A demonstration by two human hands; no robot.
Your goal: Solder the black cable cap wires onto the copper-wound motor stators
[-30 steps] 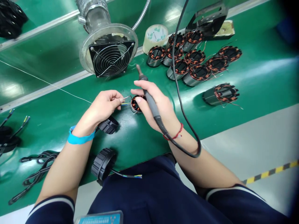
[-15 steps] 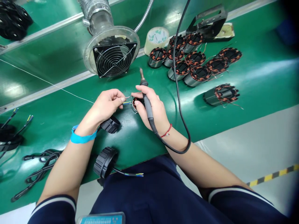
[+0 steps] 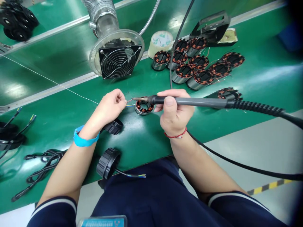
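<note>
My right hand [image 3: 176, 113] grips a soldering iron [image 3: 201, 101] held level, its tip pointing left. That tip meets or nearly meets the thin wire end just beyond my left fingertips. With finger and thumb pinched, my left hand [image 3: 112, 105] holds thin solder wire [image 3: 63, 85], which runs in from the upper left; a cable's coloured leads emerge beside the fingers. Between the hands, a copper-wound motor stator [image 3: 144, 108] lies on the green bench, partly behind the iron, the leads reaching its left edge. A black ribbed cap [image 3: 114, 126] sits below my left wrist.
A fume extractor fan [image 3: 119, 62] stands behind the hands. Several more stators [image 3: 183, 72] are grouped at the back right, near a tape roll [image 3: 162, 41]. Another black cap [image 3: 106, 164] with a cable lies at the front edge, and coiled cables [image 3: 46, 164] lie left.
My right hand has turned the soldering iron from pointing away to pointing left, bringing its tip to the wire end. It has moved off the stator, now more visible. My left hand keeps its pinch.
</note>
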